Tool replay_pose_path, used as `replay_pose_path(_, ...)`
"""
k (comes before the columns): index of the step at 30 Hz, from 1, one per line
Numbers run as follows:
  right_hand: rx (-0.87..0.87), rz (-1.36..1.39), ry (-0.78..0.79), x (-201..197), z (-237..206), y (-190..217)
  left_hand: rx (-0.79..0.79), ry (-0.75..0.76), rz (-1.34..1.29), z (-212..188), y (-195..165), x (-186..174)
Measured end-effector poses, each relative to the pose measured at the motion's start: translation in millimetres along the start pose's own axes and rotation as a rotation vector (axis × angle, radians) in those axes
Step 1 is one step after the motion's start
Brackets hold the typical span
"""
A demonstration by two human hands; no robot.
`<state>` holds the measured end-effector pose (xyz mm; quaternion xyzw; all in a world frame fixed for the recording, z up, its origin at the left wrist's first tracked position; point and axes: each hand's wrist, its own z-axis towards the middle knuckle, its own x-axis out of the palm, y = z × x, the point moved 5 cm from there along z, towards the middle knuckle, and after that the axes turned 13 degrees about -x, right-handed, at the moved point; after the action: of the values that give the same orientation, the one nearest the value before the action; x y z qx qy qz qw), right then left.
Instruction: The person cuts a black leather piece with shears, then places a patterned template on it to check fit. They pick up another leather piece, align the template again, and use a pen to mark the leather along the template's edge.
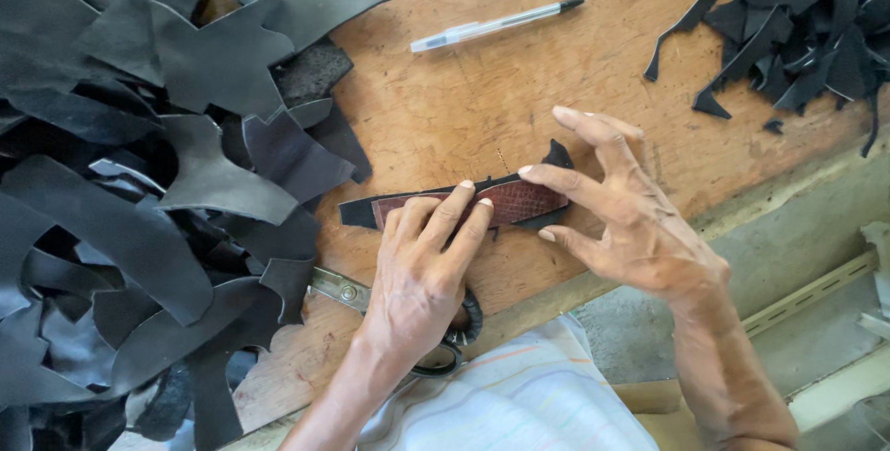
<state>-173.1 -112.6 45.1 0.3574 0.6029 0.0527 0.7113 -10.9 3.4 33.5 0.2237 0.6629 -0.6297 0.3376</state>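
The reddish-brown pattern strip (514,201) lies flat on a black leather piece (366,212) at the centre of the wooden board (464,108). The left hand (417,275) presses fingertips on the strip's left half; the right hand (630,219) pins its right end, fingers spread. Scissors (348,292) below the strip are largely hidden under the left hand. A pen (496,25) lies above the strip. Black offcut piles (139,182) left of it run out of frame.

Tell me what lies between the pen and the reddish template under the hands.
In the head view, only bare scratched wooden board lies between the pen and the reddish-brown template, which rests on a black leather strip.
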Motion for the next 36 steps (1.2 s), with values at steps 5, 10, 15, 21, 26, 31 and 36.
replay_pose_path(5,-0.009,0.005,0.021,0.0,2.8,-0.5,0.007,0.006,0.002,0.7,-0.4,-1.0)
replay_pose_path(10,-0.012,0.109,0.015,4.2,9.4,-1.2,-0.001,-0.006,-0.005,1.8,-2.1,-2.9)
replay_pose_path(15,-0.011,0.117,-0.004,1.0,12.9,1.2,0.005,-0.002,-0.027,1.8,-1.7,-3.5)
replay_pose_path(21,-0.027,0.096,-0.015,3.1,15.2,1.4,0.001,0.003,-0.017,1.9,-1.0,-2.4)
replay_pose_path(26,-0.013,0.128,-0.029,7.9,10.3,-3.8,-0.007,-0.002,0.006,0.9,-0.2,-0.8)
replay_pose_path(31,-0.096,-0.034,0.033,3.6,3.5,-11.1,0.017,-0.007,0.041,-0.3,-0.3,2.0)
replay_pose_path(36,0.061,0.125,-0.121,-11.4,-14.1,-26.4,0.013,-0.01,0.049,-0.6,1.1,2.2)
